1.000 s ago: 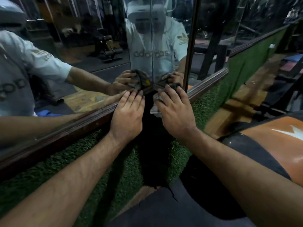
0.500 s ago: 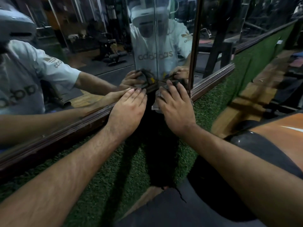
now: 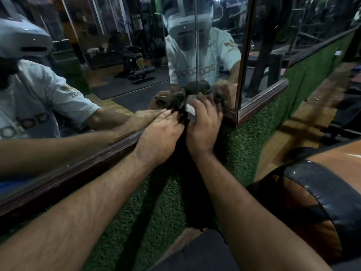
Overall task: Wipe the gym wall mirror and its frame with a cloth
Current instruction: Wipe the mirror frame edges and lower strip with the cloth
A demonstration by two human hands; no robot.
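The wall mirror (image 3: 121,75) meets a second pane at a corner straight ahead, with a dark wooden frame (image 3: 64,178) along its bottom edge. A dark cloth (image 3: 190,112), with a pale patch, is bunched at the foot of the glass in the corner and hangs down in front of the turf. My right hand (image 3: 203,124) covers the cloth, fingers curled over it against the mirror. Beside it my left hand (image 3: 160,139) lies on the frame, fingers straight, tips touching the glass and the cloth's edge.
Green artificial turf (image 3: 148,208) covers the wall below the frame. A black and orange padded bench (image 3: 316,204) stands close on the right. A dark floor mat (image 3: 195,255) and wooden flooring (image 3: 289,133) lie below. The frame continues right (image 3: 263,98).
Both hands have slid up and to the right toward the corner, closing together. My right hand now bunches the cloth higher on the glass.
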